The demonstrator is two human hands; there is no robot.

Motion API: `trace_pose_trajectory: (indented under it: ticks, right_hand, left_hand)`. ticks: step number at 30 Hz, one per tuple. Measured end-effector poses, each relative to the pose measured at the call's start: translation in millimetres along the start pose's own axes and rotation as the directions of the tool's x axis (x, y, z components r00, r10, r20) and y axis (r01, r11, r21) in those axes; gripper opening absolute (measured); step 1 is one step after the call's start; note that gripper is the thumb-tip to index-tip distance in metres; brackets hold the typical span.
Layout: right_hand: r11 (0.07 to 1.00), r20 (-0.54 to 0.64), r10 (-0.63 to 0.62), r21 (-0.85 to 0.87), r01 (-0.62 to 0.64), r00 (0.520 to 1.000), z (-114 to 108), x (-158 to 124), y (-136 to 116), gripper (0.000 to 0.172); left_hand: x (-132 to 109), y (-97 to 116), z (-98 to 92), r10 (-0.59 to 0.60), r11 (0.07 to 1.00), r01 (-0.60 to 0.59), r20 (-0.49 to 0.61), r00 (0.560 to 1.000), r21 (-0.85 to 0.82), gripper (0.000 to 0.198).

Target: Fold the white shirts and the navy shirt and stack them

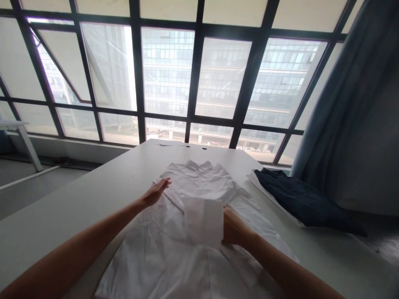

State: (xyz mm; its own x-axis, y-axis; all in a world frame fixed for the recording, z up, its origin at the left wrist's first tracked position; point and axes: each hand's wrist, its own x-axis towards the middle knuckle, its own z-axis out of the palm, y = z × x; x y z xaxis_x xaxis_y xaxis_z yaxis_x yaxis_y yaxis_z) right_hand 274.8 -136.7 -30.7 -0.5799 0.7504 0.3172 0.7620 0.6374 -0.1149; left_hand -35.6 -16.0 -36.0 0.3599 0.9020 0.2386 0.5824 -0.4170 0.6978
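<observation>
A white collared shirt [168, 241] lies spread out on the table, its collar toward the window and its cloth creased. My right hand [233, 227] is closed at the right edge of a white rectangular piece [204, 222], held over the middle of the shirt. Whether that piece is the shirt's cuff or a separate card, I cannot tell; my fingers are partly hidden behind it. On the left, by the shirt's shoulder, my left hand [156, 192] is open with its fingers stretched out, holding nothing.
Dark folded cloth [299, 197] lies on a white layer at the table's right edge. The white table [93, 195] reaches toward a large framed window. A blue-grey curtain [336, 124] hangs at the right. Another white table [26, 143] stands at the far left.
</observation>
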Motion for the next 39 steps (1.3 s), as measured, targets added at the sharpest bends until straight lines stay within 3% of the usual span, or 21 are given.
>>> trace_pose_trajectory:
  ticks: [3, 6, 10, 13, 16, 18, 21, 24, 27, 30, 33, 35, 37, 39]
  right_hand:
    - [0.989, 0.053, -0.143, -0.015, 0.144, 0.988, -5.4, 1.0, 3.9, 0.017]
    - [0.990, 0.011, -0.137, -0.019, 0.138, 0.990, -8.6, 0.7, 7.1, 0.021]
    - [0.994, 0.016, -0.113, -0.006, 0.114, 0.993, -5.4, -2.3, 5.6, 0.021]
    - [0.990, 0.004, -0.138, 0.003, 0.138, 0.990, -3.7, -1.2, 2.0, 0.019]
    - [0.994, -0.038, -0.106, -0.007, 0.105, 0.994, -3.3, 1.2, 2.3, 0.024]
    - [0.999, -0.083, -0.047, -0.031, 0.044, 0.995, -3.1, 1.4, 6.6, 0.029]
    - [0.998, -0.178, 0.008, -0.055, -0.018, 0.984, -3.5, -1.1, 16.6, 0.031]
    - [0.998, -0.250, -0.025, -0.058, 0.011, 0.968, -3.9, -4.5, 24.2, 0.027]
    - [0.998, -0.258, 0.002, -0.055, -0.017, 0.966, -3.0, -5.6, 27.3, 0.019]
    - [0.989, -0.202, 0.096, -0.095, -0.117, 0.975, -1.1, -4.2, 30.1, 0.023]
    - [0.968, -0.165, 0.165, -0.160, -0.192, 0.972, 0.3, -2.7, 33.9, 0.013]
    - [0.959, -0.172, 0.185, -0.183, -0.216, 0.967, 0.7, -2.3, 36.2, 0.015]
    - [0.954, -0.194, 0.192, -0.192, -0.229, 0.962, 0.9, -2.3, 38.0, 0.020]
    - [0.952, -0.220, 0.193, -0.193, -0.237, 0.956, 1.3, -2.5, 39.5, 0.021]
  left_hand:
    - [-22.7, 21.2, 7.5, 0.184, 0.978, -0.193, 0.115, 0.976, 0.075, 0.067]
    - [-40.6, 46.0, 15.2, 0.409, 0.852, -0.460, 0.229, 0.883, 0.252, 0.070]
    - [-49.6, 71.1, 33.2, 0.498, 0.754, -0.582, 0.312, 0.809, 0.305, 0.087]
    - [-48.6, 79.5, 47.5, 0.515, 0.758, -0.600, 0.330, 0.791, 0.256, 0.091]
    - [-46.4, 79.4, 47.0, 0.494, 0.807, -0.547, 0.253, 0.832, 0.224, 0.076]
    - [-44.4, 73.6, 35.0, 0.481, 0.829, -0.529, 0.251, 0.840, 0.184, 0.054]
    - [-40.4, 55.6, 6.2, 0.476, 0.846, -0.529, 0.348, 0.808, 0.069, 0.020]
    - [-37.7, 35.1, -21.5, 0.422, 0.894, -0.447, 0.417, 0.805, -0.043, 0.026]
    - [-39.9, 28.0, -38.0, 0.366, 0.924, -0.370, 0.508, 0.780, -0.097, 0.026]
    - [-47.6, 38.7, -40.4, 0.325, 0.929, -0.368, 0.555, 0.766, -0.036, 0.021]
    - [-59.5, 59.4, -30.2, 0.291, 0.876, -0.450, 0.557, 0.778, 0.171, 0.051]
    - [-67.7, 74.3, -19.7, 0.328, 0.806, -0.538, 0.573, 0.751, 0.244, 0.060]
    - [-74.4, 87.2, -10.6, 0.399, 0.764, -0.615, 0.605, 0.689, 0.197, 0.047]
    - [-78.5, 96.4, -5.8, 0.444, 0.780, -0.616, 0.597, 0.668, 0.109, 0.016]
